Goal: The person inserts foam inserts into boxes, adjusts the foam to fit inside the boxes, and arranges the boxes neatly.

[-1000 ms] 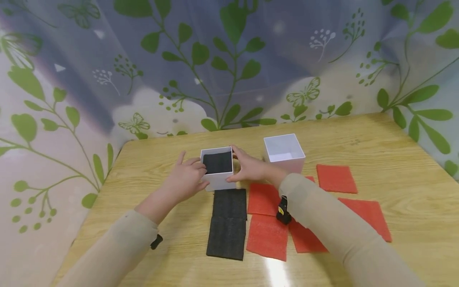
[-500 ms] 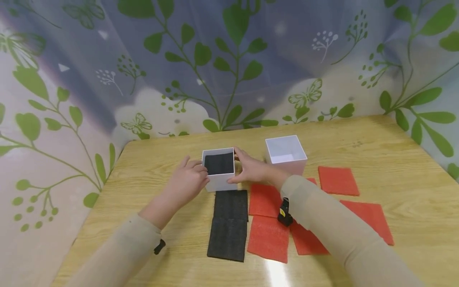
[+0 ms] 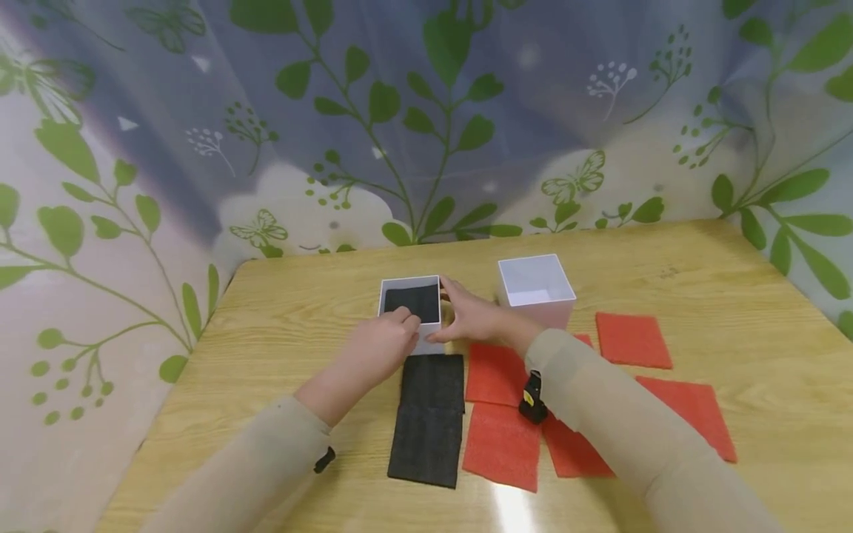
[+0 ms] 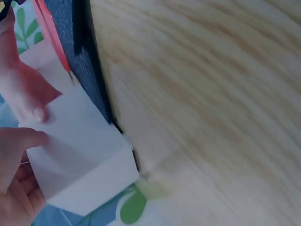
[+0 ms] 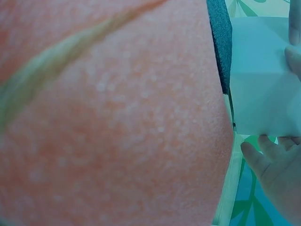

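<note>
Whereas it was at the left wall, the left hand [image 3: 377, 345] now curls over the front rim of the white box [image 4: 84, 150], any pinch indeterminable, apparently attending to the black cloth [image 3: 421, 298] inside, just beyond its fingers. The right hand [image 3: 473, 314], thumb and fingers spread, grips the right side.

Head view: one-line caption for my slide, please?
Left hand and right hand at a white box with a black square inside, near black squares and red squares on a wooden table.
</note>
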The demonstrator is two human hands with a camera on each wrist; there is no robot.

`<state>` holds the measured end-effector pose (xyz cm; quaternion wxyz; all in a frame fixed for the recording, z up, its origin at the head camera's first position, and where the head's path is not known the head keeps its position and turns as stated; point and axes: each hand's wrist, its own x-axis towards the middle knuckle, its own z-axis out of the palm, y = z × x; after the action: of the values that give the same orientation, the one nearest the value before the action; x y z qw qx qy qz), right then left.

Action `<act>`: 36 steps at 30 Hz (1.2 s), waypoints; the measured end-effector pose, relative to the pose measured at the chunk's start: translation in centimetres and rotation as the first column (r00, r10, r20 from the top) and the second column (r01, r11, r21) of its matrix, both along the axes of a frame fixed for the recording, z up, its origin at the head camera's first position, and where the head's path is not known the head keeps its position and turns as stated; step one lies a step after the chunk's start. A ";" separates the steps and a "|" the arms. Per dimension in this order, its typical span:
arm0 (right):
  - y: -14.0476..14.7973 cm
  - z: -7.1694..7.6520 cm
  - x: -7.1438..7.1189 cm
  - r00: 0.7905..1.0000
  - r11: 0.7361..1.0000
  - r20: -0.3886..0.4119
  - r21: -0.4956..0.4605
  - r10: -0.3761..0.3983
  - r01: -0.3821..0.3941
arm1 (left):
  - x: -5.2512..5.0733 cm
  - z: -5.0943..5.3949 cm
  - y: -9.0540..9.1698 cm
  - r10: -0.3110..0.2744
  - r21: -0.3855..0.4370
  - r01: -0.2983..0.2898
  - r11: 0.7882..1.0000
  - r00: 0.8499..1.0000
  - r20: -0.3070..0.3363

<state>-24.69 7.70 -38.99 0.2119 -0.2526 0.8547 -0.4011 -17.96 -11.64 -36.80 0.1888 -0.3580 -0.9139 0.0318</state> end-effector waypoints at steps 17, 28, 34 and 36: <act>0.2 0.0 0.2 1.000 1.000 -0.006 -0.009 0.012 -0.012 | 0.3 -1.0 1.9 0.027 0.191 -0.059 0.980 0.985 0.168; -0.2 -0.2 0.2 0.999 0.981 -0.025 -0.191 0.028 -0.033 | -1.8 1.7 0.2 0.106 0.166 -0.150 0.975 0.963 0.246; -0.2 -0.2 0.0 0.998 0.984 -0.037 -0.172 0.047 -0.053 | -2.9 1.5 -0.5 0.220 -0.099 -0.204 0.974 0.954 0.201; -0.2 -0.1 0.0 0.998 0.983 -0.039 -0.174 0.058 -0.064 | -3.0 1.6 -0.4 0.214 -0.116 -0.192 0.975 0.950 0.228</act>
<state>-24.70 7.48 -39.09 0.1863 -0.3030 0.8115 -0.4636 -20.96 -12.03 -35.16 0.0567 -0.2714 -0.9595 0.0499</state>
